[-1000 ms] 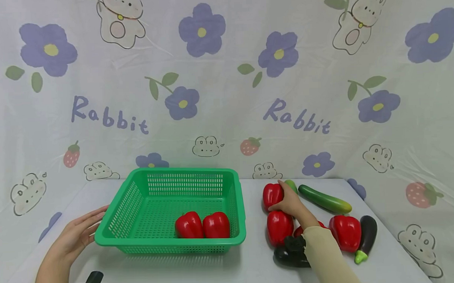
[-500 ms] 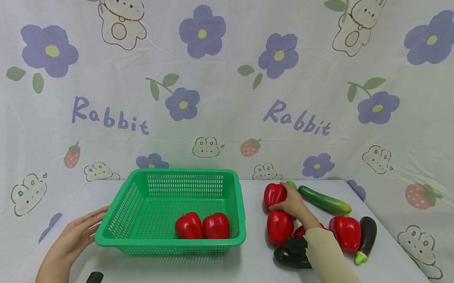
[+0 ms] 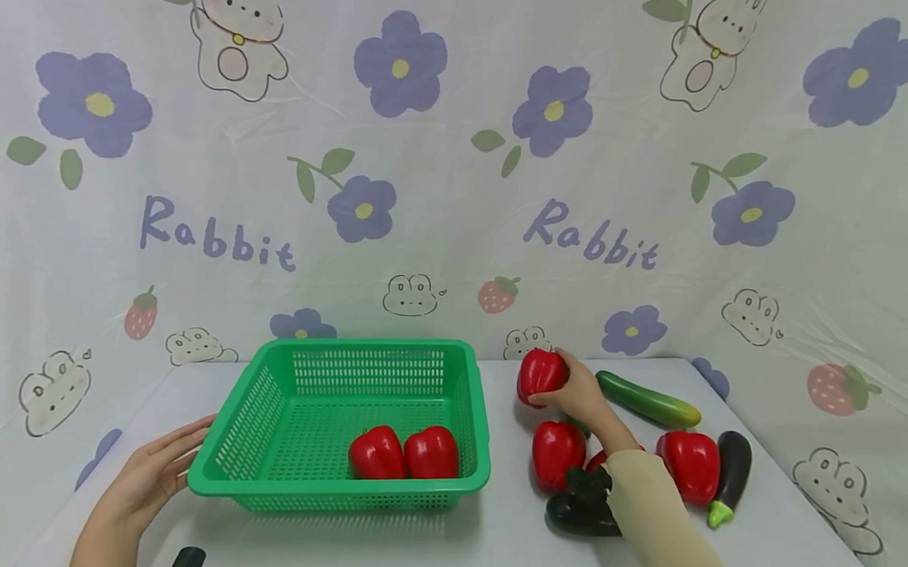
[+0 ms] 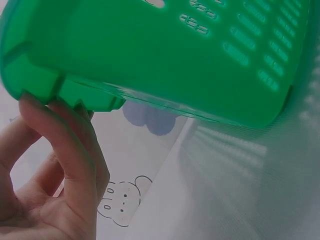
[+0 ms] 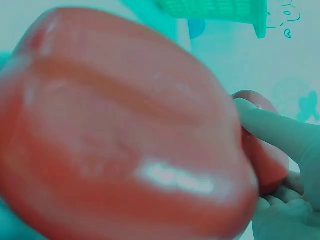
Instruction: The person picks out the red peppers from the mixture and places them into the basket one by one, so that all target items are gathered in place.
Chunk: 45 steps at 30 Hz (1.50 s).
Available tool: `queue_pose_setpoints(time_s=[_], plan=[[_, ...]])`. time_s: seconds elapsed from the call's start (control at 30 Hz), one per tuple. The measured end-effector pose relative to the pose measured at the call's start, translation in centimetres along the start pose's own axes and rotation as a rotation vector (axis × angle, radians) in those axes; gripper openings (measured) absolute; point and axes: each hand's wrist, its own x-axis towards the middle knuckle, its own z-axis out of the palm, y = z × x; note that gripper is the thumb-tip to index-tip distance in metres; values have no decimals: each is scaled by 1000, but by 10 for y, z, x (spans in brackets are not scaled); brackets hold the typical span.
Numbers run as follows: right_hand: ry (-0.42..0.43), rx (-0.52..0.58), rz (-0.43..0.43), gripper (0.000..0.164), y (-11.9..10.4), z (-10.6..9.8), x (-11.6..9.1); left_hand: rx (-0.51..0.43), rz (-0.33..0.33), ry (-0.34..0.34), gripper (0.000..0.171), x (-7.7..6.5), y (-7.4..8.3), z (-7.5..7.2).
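In the head view my right hand point(image 3: 581, 398) grips a red bell pepper point(image 3: 540, 376), fingers and thumb on either side, just over the table's back part. The right wrist view has this held pepper point(image 5: 266, 160) partly hidden behind a large near pepper point(image 5: 125, 130). A second pepper point(image 3: 558, 455) lies below the hand. On the left, my left hand point(image 3: 151, 473) touches the green basket point(image 3: 333, 485) with its fingertips. The left wrist view puts those loosely bent fingers point(image 4: 65, 135) right under the rim's corner. Two red bell peppers point(image 3: 406, 454) sit in the basket's front right corner.
Right of the held pepper lies a cucumber point(image 3: 648, 399). Farther right are another bell pepper point(image 3: 689, 465) and an eggplant point(image 3: 733, 472). A dark eggplant point(image 3: 580, 515) lies under the right wrist, partly hidden by the sleeve. A patterned cloth point(image 3: 450, 175) hangs behind the table.
My right hand has raised the red bell pepper from beside the others, moving it slightly up and left. The left hand and the basket have stayed in place.
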Motion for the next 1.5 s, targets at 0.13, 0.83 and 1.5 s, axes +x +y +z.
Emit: queue_pose_setpoints(time_s=[0.13,0.83,1.5], plan=[[-4,23,-13,95,-8,-1,0,8,-3,0,31,0,0,-1],[13,149,-156,96,-68,3,-9,4,-8,3,30,-1,0,1],[-12,231,-313,98,-127,22,-18,17,-30,27,27,-1,1,2]])
